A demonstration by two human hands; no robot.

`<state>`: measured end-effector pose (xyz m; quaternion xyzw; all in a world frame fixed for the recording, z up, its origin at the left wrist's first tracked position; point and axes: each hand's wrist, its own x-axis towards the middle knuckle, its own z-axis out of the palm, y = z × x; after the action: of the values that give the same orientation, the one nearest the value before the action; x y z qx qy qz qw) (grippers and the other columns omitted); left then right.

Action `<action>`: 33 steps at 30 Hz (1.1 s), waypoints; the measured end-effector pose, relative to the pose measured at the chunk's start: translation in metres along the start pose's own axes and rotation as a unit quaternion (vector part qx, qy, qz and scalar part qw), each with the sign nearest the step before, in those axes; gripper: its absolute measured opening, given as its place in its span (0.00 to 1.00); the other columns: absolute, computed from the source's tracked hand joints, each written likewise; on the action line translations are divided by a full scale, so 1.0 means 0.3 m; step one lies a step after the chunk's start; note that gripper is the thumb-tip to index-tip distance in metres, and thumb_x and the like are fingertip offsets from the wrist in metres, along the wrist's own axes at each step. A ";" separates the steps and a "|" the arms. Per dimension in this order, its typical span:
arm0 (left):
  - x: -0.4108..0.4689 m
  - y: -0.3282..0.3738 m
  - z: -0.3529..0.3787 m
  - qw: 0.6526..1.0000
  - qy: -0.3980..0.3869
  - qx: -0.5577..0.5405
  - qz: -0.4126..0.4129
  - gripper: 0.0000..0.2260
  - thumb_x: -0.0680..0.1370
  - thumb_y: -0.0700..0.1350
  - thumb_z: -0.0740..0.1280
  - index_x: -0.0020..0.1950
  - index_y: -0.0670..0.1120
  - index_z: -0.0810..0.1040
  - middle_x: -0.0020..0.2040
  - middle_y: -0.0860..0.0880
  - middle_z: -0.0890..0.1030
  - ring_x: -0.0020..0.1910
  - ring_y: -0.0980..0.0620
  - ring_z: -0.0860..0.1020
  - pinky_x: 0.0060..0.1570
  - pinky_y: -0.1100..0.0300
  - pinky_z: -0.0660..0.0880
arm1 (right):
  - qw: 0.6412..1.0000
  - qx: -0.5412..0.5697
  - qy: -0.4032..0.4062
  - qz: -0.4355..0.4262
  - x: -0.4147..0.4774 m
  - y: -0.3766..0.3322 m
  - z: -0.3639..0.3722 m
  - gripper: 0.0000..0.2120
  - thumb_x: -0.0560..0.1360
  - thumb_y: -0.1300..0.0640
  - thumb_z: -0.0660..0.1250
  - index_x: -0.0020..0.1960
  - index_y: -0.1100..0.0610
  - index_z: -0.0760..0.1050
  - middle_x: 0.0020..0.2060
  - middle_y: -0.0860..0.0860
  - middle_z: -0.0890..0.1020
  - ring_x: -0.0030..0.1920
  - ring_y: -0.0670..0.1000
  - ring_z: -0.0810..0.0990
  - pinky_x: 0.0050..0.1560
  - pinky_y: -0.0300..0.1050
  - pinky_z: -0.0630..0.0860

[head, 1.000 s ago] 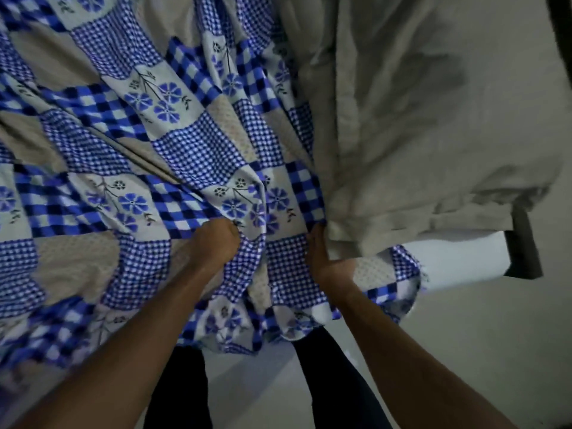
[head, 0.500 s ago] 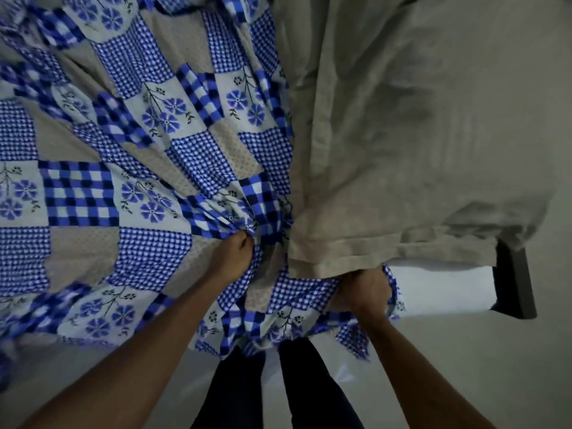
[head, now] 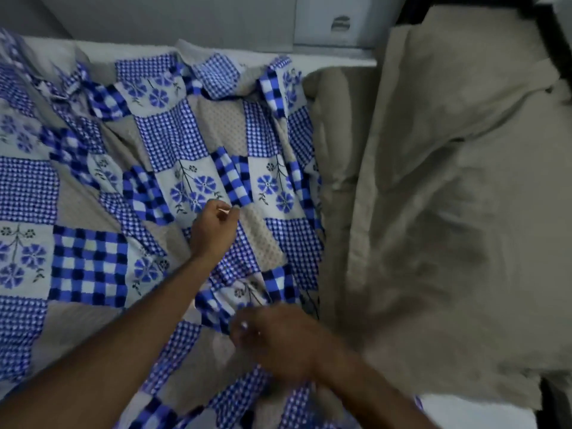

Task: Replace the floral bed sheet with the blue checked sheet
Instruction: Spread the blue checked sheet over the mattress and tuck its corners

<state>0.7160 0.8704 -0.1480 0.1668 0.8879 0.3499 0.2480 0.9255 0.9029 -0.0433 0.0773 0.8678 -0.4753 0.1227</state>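
One blue checked sheet (head: 93,261) covers the left and middle of the bed. It is patchwork: gingham squares, blue flower squares and plain beige squares. It is wrinkled, with ridges running toward the middle, and its far edge is crumpled near the wall. The near edge hangs off the bed at the bottom of the view.

Two bare forearms come in from the bottom. There are two hands, both on the sheet.

The left hand (head: 213,230) is out over the middle of the sheet with its fingers curled. Thumb and forefinger pinch a raised fold beside a flower square.

The right hand (head: 278,339) is nearer and lower, just right of the left forearm, over bunched sheet near the sheet's right edge. It is motion-blurred. The fingers look curled, but I cannot tell if they actually grip cloth.

One beige cloth (head: 433,212) lies heaped over the right side of the bed, plain and creased. It touches the checked sheet's right edge along a line running up and down.

One white mattress (head: 334,61) shows as a bare strip at the far edge and again at the bottom right corner.

One pale cabinet (head: 340,24) stands behind the bed at the top. A dark bed frame (head: 549,41) shows at the top right.
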 end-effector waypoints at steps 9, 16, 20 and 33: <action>0.370 0.067 -0.016 0.995 -0.011 0.094 -0.023 0.29 0.77 0.62 0.67 0.70 0.45 0.70 0.54 0.44 0.80 0.47 0.44 0.80 0.38 0.55 0.74 | 0.949 -0.184 0.206 0.150 0.720 0.338 -0.541 0.26 0.80 0.54 0.64 0.76 0.49 0.62 0.69 0.58 0.69 0.59 0.64 0.77 0.53 0.56 0.76; 0.496 0.121 -0.043 0.988 0.044 0.138 -0.044 0.27 0.76 0.63 0.67 0.65 0.46 0.69 0.57 0.46 0.76 0.50 0.44 0.78 0.44 0.49 0.77 | 0.898 -0.319 0.277 0.122 1.017 0.399 -0.717 0.31 0.76 0.47 0.68 0.75 0.45 0.62 0.74 0.61 0.61 0.71 0.65 0.63 0.59 0.64 0.73; 0.616 0.148 -0.108 0.987 0.061 0.141 -0.056 0.31 0.76 0.63 0.67 0.69 0.44 0.65 0.65 0.42 0.70 0.59 0.39 0.75 0.50 0.47 0.75 | 0.897 -0.352 0.251 0.093 1.125 0.442 -0.754 0.31 0.74 0.46 0.70 0.75 0.45 0.62 0.79 0.58 0.53 0.77 0.64 0.54 0.68 0.69 0.63; 1.122 0.208 -0.184 0.969 0.058 0.229 -0.068 0.18 0.83 0.49 0.59 0.68 0.39 0.73 0.61 0.38 0.78 0.54 0.38 0.80 0.41 0.52 0.75 | 0.902 -0.409 0.137 0.033 1.418 0.511 -0.811 0.22 0.81 0.59 0.61 0.73 0.44 0.69 0.64 0.61 0.69 0.61 0.67 0.75 0.55 0.59 0.73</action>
<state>0.4164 1.0424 -0.1782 0.1381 0.9665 0.1286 0.1740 0.5225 1.1980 -0.1628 0.1133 0.9910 -0.0587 0.0395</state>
